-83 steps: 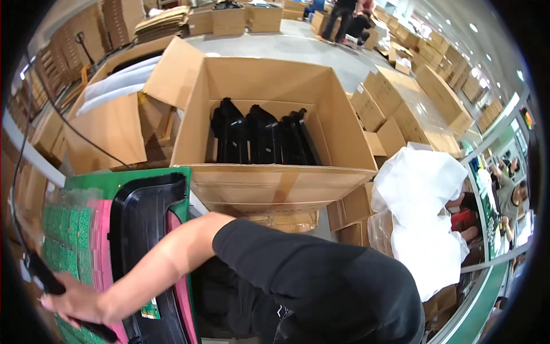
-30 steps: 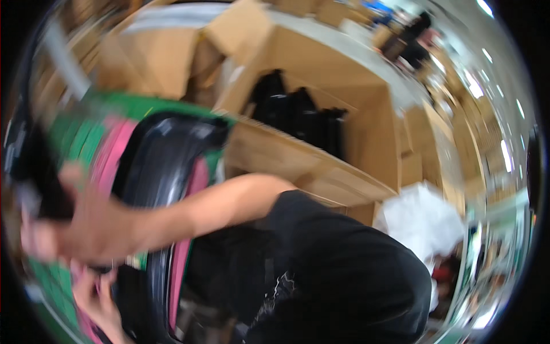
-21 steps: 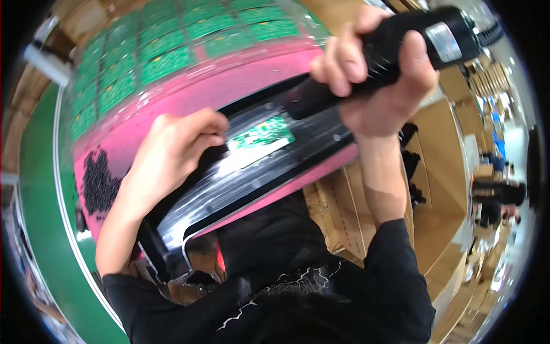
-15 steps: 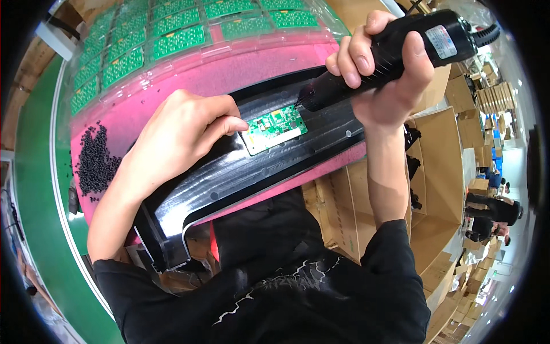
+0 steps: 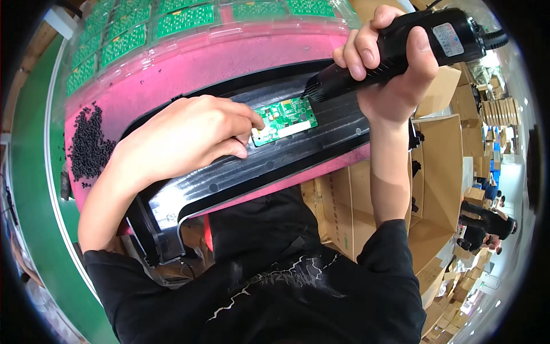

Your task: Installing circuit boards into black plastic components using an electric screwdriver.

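A green circuit board [image 5: 286, 118] lies in a long black plastic housing [image 5: 258, 172]. My left hand [image 5: 195, 129] reaches across the housing, its index fingertip touching the left end of the board. The thumb hangs apart from that finger, and I see nothing gripped between them. My right hand [image 5: 395, 74] is wrapped around a black electric screwdriver [image 5: 366, 66], held tilted with its cord at the upper right. The screwdriver's tip points down at the board's upper right corner; whether it touches a screw is too small to tell.
A heap of small black screws [image 5: 89, 143] lies on the pink mat [image 5: 189, 69] at the left. Clear trays with several green boards [image 5: 183, 22] stand at the back. Opened cardboard boxes [image 5: 435, 189] are at the right, and people stand farther off.
My left thumb and index finger have parted from a pinch, and the index finger now rests on the board. The screwdriver stays near the same board corner. The whole view has shifted slightly.
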Action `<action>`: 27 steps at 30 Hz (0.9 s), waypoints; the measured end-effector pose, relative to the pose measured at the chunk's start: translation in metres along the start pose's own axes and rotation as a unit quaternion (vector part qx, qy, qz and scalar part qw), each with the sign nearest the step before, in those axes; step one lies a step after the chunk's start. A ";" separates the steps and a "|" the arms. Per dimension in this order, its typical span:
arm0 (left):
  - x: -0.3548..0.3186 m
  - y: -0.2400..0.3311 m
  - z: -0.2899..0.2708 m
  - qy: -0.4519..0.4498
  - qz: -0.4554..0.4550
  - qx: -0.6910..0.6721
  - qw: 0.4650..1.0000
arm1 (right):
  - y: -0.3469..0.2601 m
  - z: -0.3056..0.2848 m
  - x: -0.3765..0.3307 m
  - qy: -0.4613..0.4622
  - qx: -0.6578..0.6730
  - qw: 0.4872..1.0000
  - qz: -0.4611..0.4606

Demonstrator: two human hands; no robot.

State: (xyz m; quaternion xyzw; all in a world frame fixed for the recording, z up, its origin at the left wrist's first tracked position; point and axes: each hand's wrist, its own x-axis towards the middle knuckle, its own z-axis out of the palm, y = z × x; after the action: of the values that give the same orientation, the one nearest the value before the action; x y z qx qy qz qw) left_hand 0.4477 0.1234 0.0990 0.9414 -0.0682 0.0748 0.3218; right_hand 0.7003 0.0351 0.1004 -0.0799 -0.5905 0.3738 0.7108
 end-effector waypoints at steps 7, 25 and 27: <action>-0.004 0.002 -0.006 -0.076 -0.080 -0.005 0.994 | 0.022 0.005 -0.002 -0.067 0.311 0.948 0.009; 0.003 -0.001 -0.003 0.129 0.044 -0.104 0.985 | -0.043 0.110 -0.004 0.157 0.003 0.987 0.009; 0.000 0.005 -0.006 0.136 0.002 -0.123 0.983 | -0.050 0.104 0.000 0.131 -0.035 0.990 0.025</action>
State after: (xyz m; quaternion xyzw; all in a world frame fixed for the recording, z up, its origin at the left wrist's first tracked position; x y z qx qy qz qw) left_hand 0.4463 0.1233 0.1071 0.8757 -0.0345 0.1939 0.4409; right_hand 0.6290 -0.0344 0.1578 -0.1680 -0.5026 0.3568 0.7693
